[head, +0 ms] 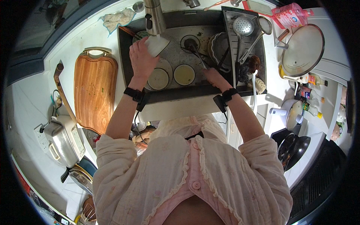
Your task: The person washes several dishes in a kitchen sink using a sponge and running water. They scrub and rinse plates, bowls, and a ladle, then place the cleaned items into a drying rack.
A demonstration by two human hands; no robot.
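Observation:
My left hand (144, 57) grips a white bowl (157, 46), tilted on its side right under the steel faucet (154, 17). Water seems to run from the spout onto it. In my right hand (216, 78) is the handle of a long utensil (200, 55); its dark head rests at the sink drain (183, 42), too dark to name exactly. Between my hands, a round bowl (184, 74) with yellowish liquid stands in the dark sink (174, 31). Left of it, another bowl (158, 79) sits on a larger round dish (168, 66).
A fluted dish (218, 46) leans at the sink's right, beside a drainer tray (231, 31) holding a slotted skimmer (243, 26) and a small strainer (264, 25). A wooden cutting board (95, 90) lies left. At right are a round pan lid (302, 52) and a pink pump bottle (291, 15).

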